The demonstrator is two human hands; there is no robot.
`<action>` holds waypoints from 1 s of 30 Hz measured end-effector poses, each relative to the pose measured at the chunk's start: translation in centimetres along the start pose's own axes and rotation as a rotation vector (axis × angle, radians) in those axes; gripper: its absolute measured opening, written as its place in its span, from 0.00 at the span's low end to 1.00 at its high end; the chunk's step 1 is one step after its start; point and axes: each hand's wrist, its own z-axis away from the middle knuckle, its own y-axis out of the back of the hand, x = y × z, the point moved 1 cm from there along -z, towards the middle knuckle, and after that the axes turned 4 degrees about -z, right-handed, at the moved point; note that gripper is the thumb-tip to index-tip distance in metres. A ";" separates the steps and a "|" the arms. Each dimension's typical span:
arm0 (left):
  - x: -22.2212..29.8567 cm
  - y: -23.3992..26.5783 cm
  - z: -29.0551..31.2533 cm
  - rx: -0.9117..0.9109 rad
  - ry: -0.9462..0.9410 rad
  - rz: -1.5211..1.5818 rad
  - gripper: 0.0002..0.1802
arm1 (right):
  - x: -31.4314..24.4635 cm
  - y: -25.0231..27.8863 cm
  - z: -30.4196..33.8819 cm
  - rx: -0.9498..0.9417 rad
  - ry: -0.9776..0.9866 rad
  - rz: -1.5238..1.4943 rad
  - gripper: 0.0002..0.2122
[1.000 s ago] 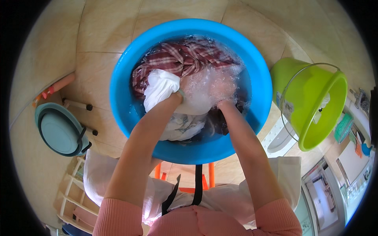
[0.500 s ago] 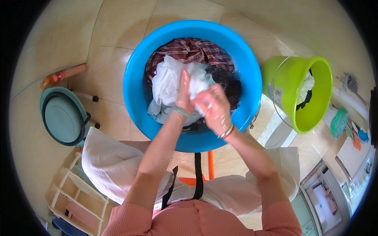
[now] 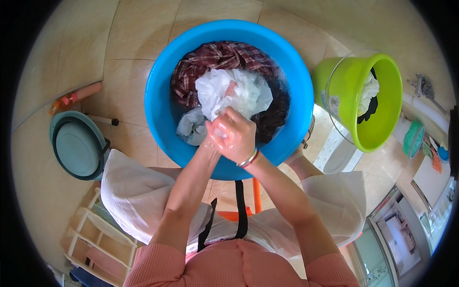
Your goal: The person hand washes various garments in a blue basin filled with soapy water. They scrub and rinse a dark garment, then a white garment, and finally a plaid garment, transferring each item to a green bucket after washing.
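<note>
A soapy white cloth (image 3: 256, 98) is bunched up in the middle of a round blue basin (image 3: 155, 107). My left hand (image 3: 231, 89) is gripping it, mostly hidden by the cloth and my other hand, with only a bit of finger showing. Closed in a wet fist, my right hand (image 3: 234, 134) presses on the cloth's near end, just above my left wrist. Around them, a dark red plaid garment (image 3: 215, 57) lies along the far side, black cloth (image 3: 273, 117) on the right, and a greyish-white cloth (image 3: 192, 126) at the near left, all wet.
A lime-green bucket (image 3: 342, 79) with white and black cloth inside stands at the right, beside a white ridged washboard (image 3: 334, 150). On the left are a grey-green folding basin (image 3: 76, 146) and a cream rack (image 3: 103, 227). An orange stool (image 3: 257, 193) shows beneath me.
My right hand has come left and closed over my left wrist area. The white cloth has shifted right and bunched around my left hand, uncovering more of the plaid garment.
</note>
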 end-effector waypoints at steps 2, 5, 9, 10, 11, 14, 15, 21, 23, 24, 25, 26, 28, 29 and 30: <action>-0.2 0.5 0.1 0.066 -0.075 0.035 0.18 | 1.6 -0.1 -0.7 -0.026 -0.020 -0.124 0.06; -1.1 -2.8 2.1 0.486 -0.277 -0.179 0.20 | 9.0 -0.2 -0.9 0.005 -0.376 -0.150 0.02; -1.2 -4.1 1.9 0.520 -0.235 -0.440 0.29 | 15.2 1.1 -0.7 0.034 -0.520 0.134 0.11; -0.6 -4.0 1.5 0.476 -0.242 -0.450 0.30 | 16.2 1.6 -0.5 0.084 -0.479 0.209 0.11; 0.0 -4.0 1.1 0.437 -0.250 -0.465 0.32 | 17.6 2.5 0.4 0.173 -0.492 0.246 0.12; 0.4 -0.6 -2.0 0.484 -0.470 -1.168 0.32 | 16.6 4.3 -1.0 0.197 -0.555 0.280 0.19; 0.3 1.8 -3.1 0.446 -0.580 -1.330 0.32 | 14.8 3.7 -1.6 0.152 -0.520 0.328 0.20; 0.7 3.6 -7.2 0.622 0.058 -1.701 0.23 | 16.7 -1.0 0.3 -0.138 -0.451 0.563 0.18; 0.9 4.2 -8.4 0.454 0.255 -2.065 0.24 | 19.4 -2.1 0.2 -0.211 -0.572 0.654 0.19; 1.1 4.9 -9.1 0.240 0.274 -2.335 0.26 | 20.4 -2.5 0.0 -0.251 -0.629 0.699 0.19; 1.3 9.7 -10.7 0.057 0.332 -2.593 0.26 | 20.2 -3.3 -0.7 -0.318 -0.688 0.639 0.21; 1.0 8.8 -11.2 0.016 0.298 -2.594 0.22 | 21.5 -3.2 -0.6 -0.333 -0.726 0.671 0.21; 1.4 6.1 -11.4 -0.042 0.227 -2.602 0.18 | 22.8 -3.2 -0.8 -0.356 -0.787 0.722 0.21; 2.0 6.1 -12.1 -0.147 0.267 -2.675 0.18 | 22.5 -3.2 -1.2 -0.355 -0.831 0.693 0.20; 2.5 6.1 -12.1 -0.051 0.361 -2.494 0.19 | 22.2 -3.0 -1.6 -0.352 -0.873 0.663 0.19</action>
